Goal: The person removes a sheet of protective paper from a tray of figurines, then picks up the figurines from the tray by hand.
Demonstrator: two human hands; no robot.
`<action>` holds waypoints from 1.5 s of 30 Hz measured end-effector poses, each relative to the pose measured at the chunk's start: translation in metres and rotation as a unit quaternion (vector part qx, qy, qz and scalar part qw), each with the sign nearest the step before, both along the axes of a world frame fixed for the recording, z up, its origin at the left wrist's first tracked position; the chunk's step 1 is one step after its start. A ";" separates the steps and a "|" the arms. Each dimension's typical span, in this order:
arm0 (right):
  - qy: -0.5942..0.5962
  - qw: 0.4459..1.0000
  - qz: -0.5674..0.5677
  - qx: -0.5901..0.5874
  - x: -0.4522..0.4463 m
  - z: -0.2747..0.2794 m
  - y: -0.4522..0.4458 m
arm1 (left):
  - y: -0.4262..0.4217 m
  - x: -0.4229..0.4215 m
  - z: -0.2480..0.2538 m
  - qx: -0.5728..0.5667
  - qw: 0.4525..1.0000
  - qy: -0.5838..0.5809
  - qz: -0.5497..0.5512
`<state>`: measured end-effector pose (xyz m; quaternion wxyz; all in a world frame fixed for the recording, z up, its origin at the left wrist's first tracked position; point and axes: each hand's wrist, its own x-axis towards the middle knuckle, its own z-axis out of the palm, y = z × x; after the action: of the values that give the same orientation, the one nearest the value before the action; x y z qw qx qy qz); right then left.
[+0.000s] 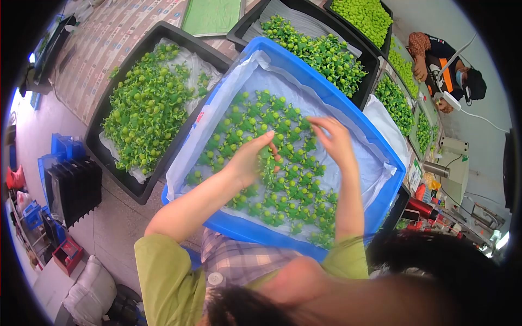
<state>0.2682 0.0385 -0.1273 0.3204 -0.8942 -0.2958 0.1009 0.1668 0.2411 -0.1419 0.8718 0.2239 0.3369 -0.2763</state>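
A blue tray (334, 89) lined with white sheet holds many small green pieces with round light-green centres (293, 190), spread out in loose rows. Over the middle of the tray, my left hand (253, 158) is curled round a small bunch of these green pieces (267, 169). To its right, my right hand (333, 138) is over the upper right part of the spread, its fingers bent together near one green piece; whether they pinch it is too small to tell.
A black tray (117, 182) heaped with green pieces stands at the left. Another black tray (239, 33) lies behind the blue one. A person (451, 70) with a mask and black cap works at the upper right. Stacked black crates (76, 187) stand lower left.
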 end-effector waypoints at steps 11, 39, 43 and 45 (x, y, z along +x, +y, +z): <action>-0.030 0.993 0.105 -0.050 0.057 -0.046 0.095 | -0.002 0.004 -0.002 0.075 0.997 -0.003 0.031; -0.013 0.998 0.053 0.006 0.044 -0.044 0.062 | -0.002 0.004 0.000 -0.028 0.998 -0.011 -0.047; 0.168 0.971 0.027 0.170 0.037 -0.019 0.051 | -0.003 0.003 -0.002 -0.038 0.998 -0.018 -0.038; 0.201 0.960 0.033 0.194 0.028 -0.003 0.049 | -0.003 0.004 0.001 -0.045 0.999 -0.014 -0.028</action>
<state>0.2963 0.0874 -0.1301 0.5368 -0.7659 -0.2688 0.2301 0.1704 0.2384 -0.1413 0.8775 0.1978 0.3055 -0.3123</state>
